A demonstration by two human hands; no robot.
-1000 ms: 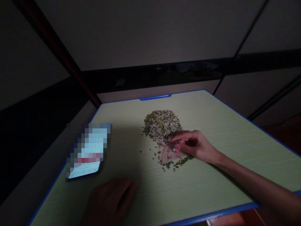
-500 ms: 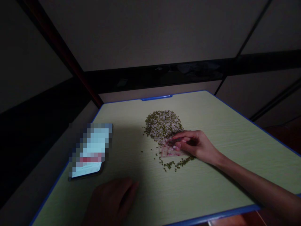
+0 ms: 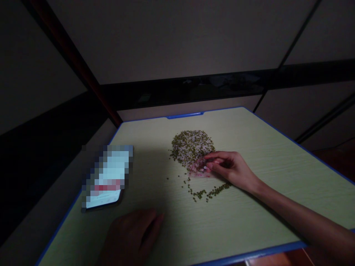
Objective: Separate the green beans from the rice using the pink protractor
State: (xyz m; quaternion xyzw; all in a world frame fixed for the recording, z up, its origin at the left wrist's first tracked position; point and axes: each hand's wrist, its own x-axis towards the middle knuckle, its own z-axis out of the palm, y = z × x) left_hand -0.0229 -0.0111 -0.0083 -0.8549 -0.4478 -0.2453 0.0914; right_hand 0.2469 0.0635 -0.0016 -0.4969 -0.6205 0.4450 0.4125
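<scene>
My right hand point(image 3: 230, 168) pinches a small pink see-through protractor point(image 3: 198, 169) and holds it flat on the table at the near edge of a pile of small green beans mixed with pale grains point(image 3: 192, 145). A curved trail of loose green beans point(image 3: 210, 192) lies just in front of the protractor. My left hand point(image 3: 130, 236) rests flat on the light green table point(image 3: 263, 140) near its front edge, fingers stretched out and holding nothing.
A phone with a lit screen point(image 3: 107, 177) lies near the table's left edge. The table has a blue rim point(image 3: 184, 115). Dark walls and a dark rail stand behind it.
My right hand has slid the protractor away from me into the pile, leaving the curved trail of beans behind it. My left hand has stayed still.
</scene>
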